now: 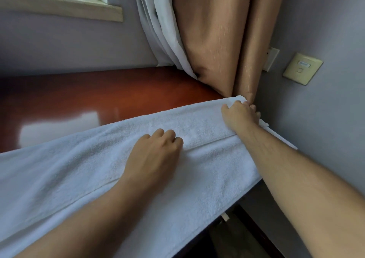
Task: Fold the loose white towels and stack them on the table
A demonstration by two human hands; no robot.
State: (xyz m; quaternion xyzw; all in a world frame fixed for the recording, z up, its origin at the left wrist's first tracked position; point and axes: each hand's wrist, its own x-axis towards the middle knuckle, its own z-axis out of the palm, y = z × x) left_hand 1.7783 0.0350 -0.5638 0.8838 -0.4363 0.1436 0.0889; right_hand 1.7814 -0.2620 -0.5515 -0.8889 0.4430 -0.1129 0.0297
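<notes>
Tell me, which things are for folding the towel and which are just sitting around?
For the job: white towel, the table under it, the left hand resting on the towel, the right hand gripping its far corner.
Just there: tan curtain, white curtain, wall plate, window sill.

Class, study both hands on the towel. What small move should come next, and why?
Probably carry the end that the right hand grips, by the curtain, over towards the left, folding the white towel at the left hand. The towel lies long and flat along the table, and the left hand rests on its middle, fingers curled, placed to hold the crease.
</notes>
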